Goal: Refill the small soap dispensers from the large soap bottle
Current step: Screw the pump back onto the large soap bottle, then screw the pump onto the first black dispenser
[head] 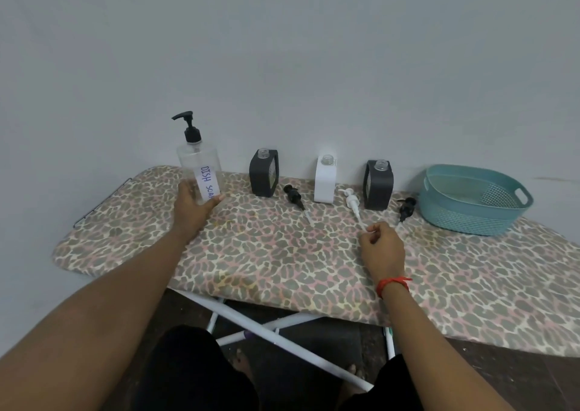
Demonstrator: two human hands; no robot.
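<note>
My left hand (pixel 192 207) grips the base of the large clear bottle (pixel 198 167) labelled DISH SOAP, which has a black pump on top and stands upright at the back left. Three small dispensers stand uncapped along the wall: a dark one (pixel 263 173), a white one (pixel 325 180) and another dark one (pixel 378 185). Their pumps lie on the cover beside them: a black pump (pixel 294 194), a white pump (pixel 353 203) and a second black pump (pixel 406 208). My right hand (pixel 381 247) rests with curled fingers at the tube end of the white pump.
Everything sits on an ironing board (pixel 282 253) with a leopard-print cover, pushed against a plain wall. A teal plastic basket (pixel 474 199) stands at the back right. The board's near edge runs just in front of my legs, with its white frame below.
</note>
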